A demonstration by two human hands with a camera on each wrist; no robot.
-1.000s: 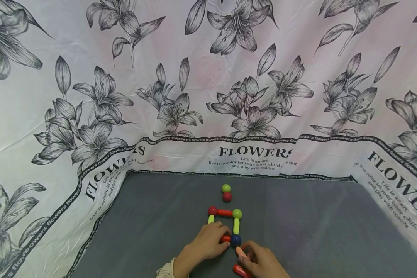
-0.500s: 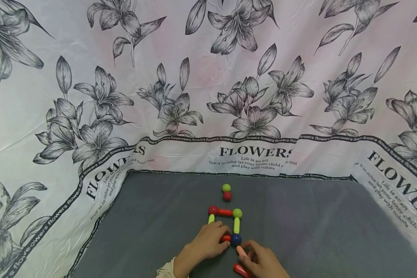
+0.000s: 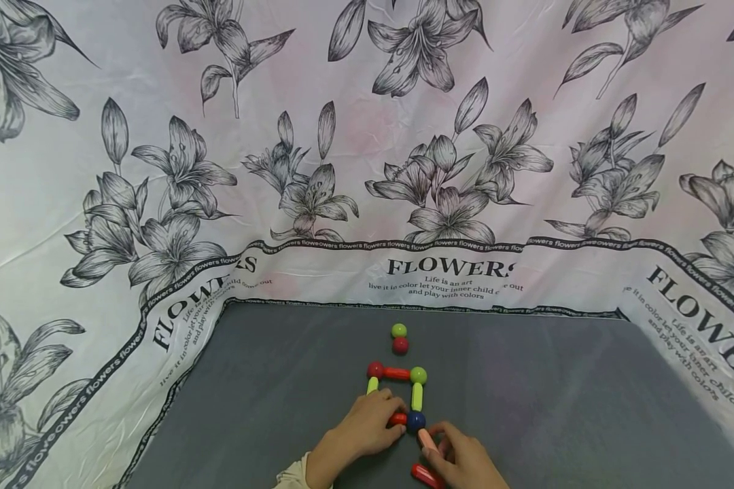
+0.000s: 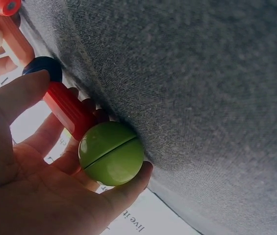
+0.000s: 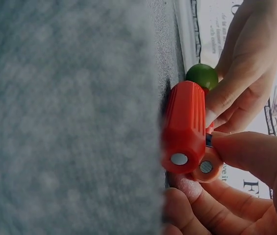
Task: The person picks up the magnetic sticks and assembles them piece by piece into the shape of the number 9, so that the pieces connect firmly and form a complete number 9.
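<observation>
Magnetic rods and balls form a square frame on the grey table. My left hand [image 3: 367,424] curls round its near red magnetic rod [image 4: 69,110], thumb at the blue ball [image 3: 416,421], one finger against a green ball [image 4: 111,154] that the head view hides. My right hand [image 3: 465,458] pinches a peach magnetic rod [image 3: 427,439] between thumb and fingers, its far end at the blue ball. Whether they touch is hard to tell. A loose red magnetic rod [image 5: 183,129] lies beside the right hand, its metal end showing.
The frame's far side has a dark red ball [image 3: 375,369], a red rod [image 3: 396,373] and a lime ball [image 3: 418,375]. Lime rods [image 3: 417,397] make its sides. Behind stand another lime ball [image 3: 399,331] and a red ball [image 3: 400,345]. A flower-printed cloth [image 3: 318,275] borders the table [image 3: 556,394].
Both hands keep their hold and hardly move. The whole head view shifts very slightly to the right; the rods and balls keep their arrangement.
</observation>
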